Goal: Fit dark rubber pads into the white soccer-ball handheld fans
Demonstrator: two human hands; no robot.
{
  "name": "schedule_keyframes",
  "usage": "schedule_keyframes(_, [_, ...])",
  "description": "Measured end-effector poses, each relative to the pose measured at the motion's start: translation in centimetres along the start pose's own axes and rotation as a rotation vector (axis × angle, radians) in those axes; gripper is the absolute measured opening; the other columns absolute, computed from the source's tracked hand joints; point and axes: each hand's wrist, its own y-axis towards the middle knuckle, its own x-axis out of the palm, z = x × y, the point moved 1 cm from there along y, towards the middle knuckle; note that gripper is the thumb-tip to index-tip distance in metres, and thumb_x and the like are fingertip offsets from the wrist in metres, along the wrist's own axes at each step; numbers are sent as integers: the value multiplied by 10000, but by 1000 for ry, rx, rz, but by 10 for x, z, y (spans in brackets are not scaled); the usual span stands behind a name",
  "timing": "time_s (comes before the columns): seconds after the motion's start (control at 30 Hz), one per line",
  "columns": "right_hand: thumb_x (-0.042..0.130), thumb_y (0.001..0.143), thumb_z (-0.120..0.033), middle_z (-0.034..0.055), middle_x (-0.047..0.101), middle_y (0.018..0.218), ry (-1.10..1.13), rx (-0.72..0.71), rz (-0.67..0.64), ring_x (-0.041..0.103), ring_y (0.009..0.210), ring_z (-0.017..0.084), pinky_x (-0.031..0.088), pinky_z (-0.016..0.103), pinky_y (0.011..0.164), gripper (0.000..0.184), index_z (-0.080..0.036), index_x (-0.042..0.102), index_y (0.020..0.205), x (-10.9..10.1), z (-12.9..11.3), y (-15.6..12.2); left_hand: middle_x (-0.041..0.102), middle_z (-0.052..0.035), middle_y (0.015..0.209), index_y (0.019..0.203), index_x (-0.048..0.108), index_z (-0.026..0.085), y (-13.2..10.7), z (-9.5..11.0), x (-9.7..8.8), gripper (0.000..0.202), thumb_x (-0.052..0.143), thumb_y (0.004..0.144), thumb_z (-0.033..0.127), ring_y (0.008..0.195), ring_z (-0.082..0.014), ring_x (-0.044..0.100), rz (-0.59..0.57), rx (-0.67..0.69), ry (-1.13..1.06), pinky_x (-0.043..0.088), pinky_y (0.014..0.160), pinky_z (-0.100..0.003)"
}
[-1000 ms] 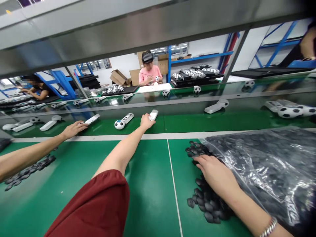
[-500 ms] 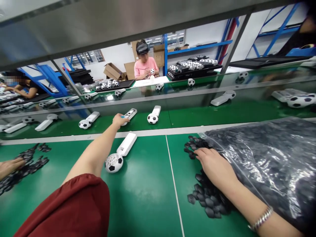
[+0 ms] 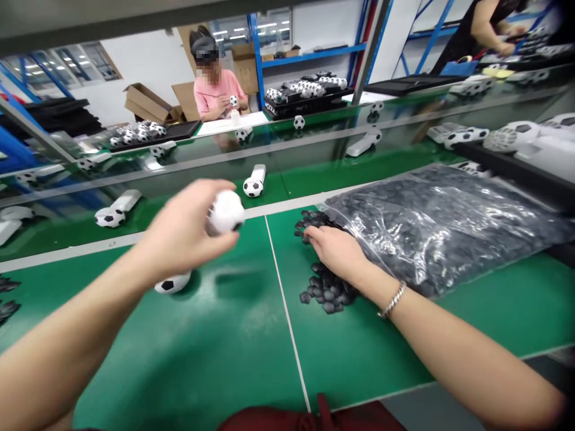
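Left hand [image 3: 182, 230] blurred, seemingly curled round white ball [image 3: 226, 212], cupped firmly, held above green counter [image 3: 179, 359]. Right hand [image 3: 336, 251] loosely spread, not pinching, fingertips on black hexagon pieces [image 3: 327, 287] beside plastic bag [image 3: 431, 227].

I'm getting a bright, evenly lit frame, with ceiling strip lights [image 3: 265, 25] glowing at the far end and pale windows [image 3: 76, 63] at far left. Glare streaks across the plastic bag [image 3: 431, 233] on the right, and a soft sheen lies on the green bench mat [image 3: 188, 359]. A soft shadow falls on the mat just right of the left hand [image 3: 184, 224], and that hand and the white ball [image 3: 226, 212] in it smear with motion blur. The wide lens tilts the blue shelving upright [image 3: 256, 60] and bends things towards the edges
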Motion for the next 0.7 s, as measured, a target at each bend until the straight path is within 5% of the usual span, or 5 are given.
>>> schedule_keyframes(0.1, [454, 868, -169, 62, 664, 931, 256, -15, -8, 612, 823, 166, 442, 266, 738, 182, -171, 600, 977, 1, -4, -1, 597, -49, 1067, 1109, 524, 215, -17, 31, 42, 516, 605, 604, 292, 981, -257, 567, -255, 20, -66, 469, 850, -349])
schedule_keyframes(0.27, [525, 834, -164, 63, 657, 931, 392, -73, 45, 597, 868, 168, 444, 294, 813, 147, -163, 641, 926, 5, -3, -1, 527, -90, 1235, 1241, 429, 177, -26, 29, 94, 675, 646, 621, 333, 1139, -279, 480, -275, -80, -168, 404, 960, -396])
schedule_keyframes(0.43, [532, 834, -222, 34, 632, 826, 510, -132, 211, 571, 773, 138, 446, 269, 744, 119, -172, 640, 836, 0, -6, -4, 554, -50, 1196, 1195, 476, 211, -35, 8, 108, 600, 658, 660, 415, 1073, -241, 527, -343, -139, -336, 427, 918, -352])
schedule_keyframes(0.57, [520, 823, -200, -3, 611, 703, 716, -145, 119, 536, 614, 94, 431, 214, 596, 94, -155, 603, 814, -4, -19, -10, 533, -57, 1188, 1232, 440, 210, -43, 9, 112, 595, 622, 705, 416, 1082, -232, 510, -322, -146, -325, 422, 912, -346])
schedule_keyframes(0.7, [563, 804, -212, 18, 625, 760, 732, -247, 64, 554, 701, 111, 434, 228, 641, 101, -164, 633, 749, -6, -30, -16, 508, -64, 1187, 1270, 401, 223, -45, 15, 114, 625, 589, 721, 455, 1100, -255, 493, -340, -180, -243, 429, 900, -372])
